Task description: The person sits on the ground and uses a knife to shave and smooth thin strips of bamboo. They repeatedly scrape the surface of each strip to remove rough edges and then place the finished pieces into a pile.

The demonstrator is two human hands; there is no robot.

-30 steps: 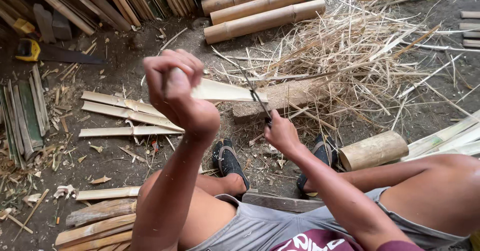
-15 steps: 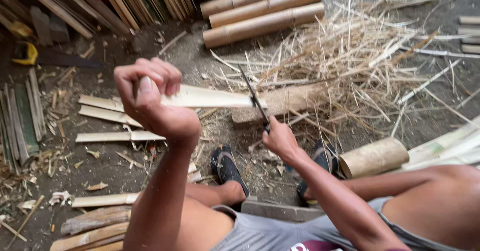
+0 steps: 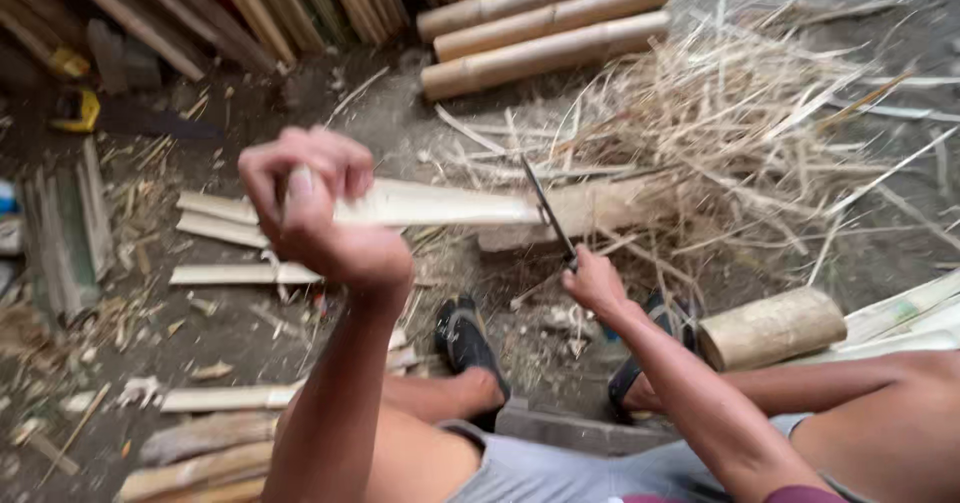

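Seated over littered ground, a person's left hand [image 3: 315, 208] grips a pale bamboo slat [image 3: 430, 203] laid across a wooden block [image 3: 590, 213] while the right hand [image 3: 592, 281] clasps a knife [image 3: 548, 208]; steady, shallow strokes seem wisest.

the left hand [image 3: 315, 213] is raised at about 10 o'clock, fingers curled tight in a fist, forearm running down to 6 o'clock. the right hand [image 3: 592, 281] sits lower near centre, fingers closed in a grip, its forearm stretching to 5 o'clock.
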